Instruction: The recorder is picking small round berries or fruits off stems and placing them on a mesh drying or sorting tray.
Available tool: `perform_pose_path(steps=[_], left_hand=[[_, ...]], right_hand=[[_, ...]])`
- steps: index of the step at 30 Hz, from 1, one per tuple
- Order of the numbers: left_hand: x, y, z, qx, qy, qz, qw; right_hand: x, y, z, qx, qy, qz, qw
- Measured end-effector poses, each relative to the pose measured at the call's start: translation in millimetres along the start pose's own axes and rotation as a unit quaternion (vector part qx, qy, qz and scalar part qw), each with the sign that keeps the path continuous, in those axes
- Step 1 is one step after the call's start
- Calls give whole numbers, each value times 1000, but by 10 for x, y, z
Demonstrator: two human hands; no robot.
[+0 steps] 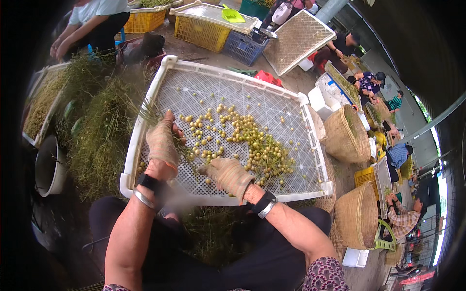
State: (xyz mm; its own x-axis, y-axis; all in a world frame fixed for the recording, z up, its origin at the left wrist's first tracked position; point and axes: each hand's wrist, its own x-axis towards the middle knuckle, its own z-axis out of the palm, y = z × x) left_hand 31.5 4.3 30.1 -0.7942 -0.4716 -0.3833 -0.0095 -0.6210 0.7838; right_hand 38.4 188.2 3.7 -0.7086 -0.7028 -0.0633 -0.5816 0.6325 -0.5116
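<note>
A white plastic mesh tray (pixel 222 200) lies before me with small round yellow-green fruits (pixel 251 132) scattered over it, thickest at the centre right among thin green stems. My left hand (pixel 164 142), in a striped fabric glove with bare fingertips, is closed on a bunch of thin green stems (pixel 147 111) over the tray's left side. Below the fruits and to the right of it, my right hand (pixel 227 174), in a similar glove, has its fingers bent at the lower end of the stems; whether it grips any is unclear.
A large heap of leafy stems (pixel 98 145) lies left of the tray, near a white bucket (pixel 54 171). Woven baskets (pixel 347 134) stand at the right. Beyond the tray are a yellow crate (pixel 200 34), a blue crate (pixel 242 47) and a leaning mesh tray (pixel 298 42). Several people sit around.
</note>
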Motion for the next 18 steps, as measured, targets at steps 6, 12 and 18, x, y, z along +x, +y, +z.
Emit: perform_pose_path(steps=[6, 12, 18], left_hand=[[46, -11, -13, -13, 22, 4, 1000], [319, -32, -196, -61, -2, 47, 997], [144, -40, -32, 9, -68, -18, 997]], right_hand=[[-27, 218, -79, -49, 26, -174, 983], [-112, 352, -363, 172, 35, 186, 967], [5, 1866, -438, -264, 274, 283, 881]])
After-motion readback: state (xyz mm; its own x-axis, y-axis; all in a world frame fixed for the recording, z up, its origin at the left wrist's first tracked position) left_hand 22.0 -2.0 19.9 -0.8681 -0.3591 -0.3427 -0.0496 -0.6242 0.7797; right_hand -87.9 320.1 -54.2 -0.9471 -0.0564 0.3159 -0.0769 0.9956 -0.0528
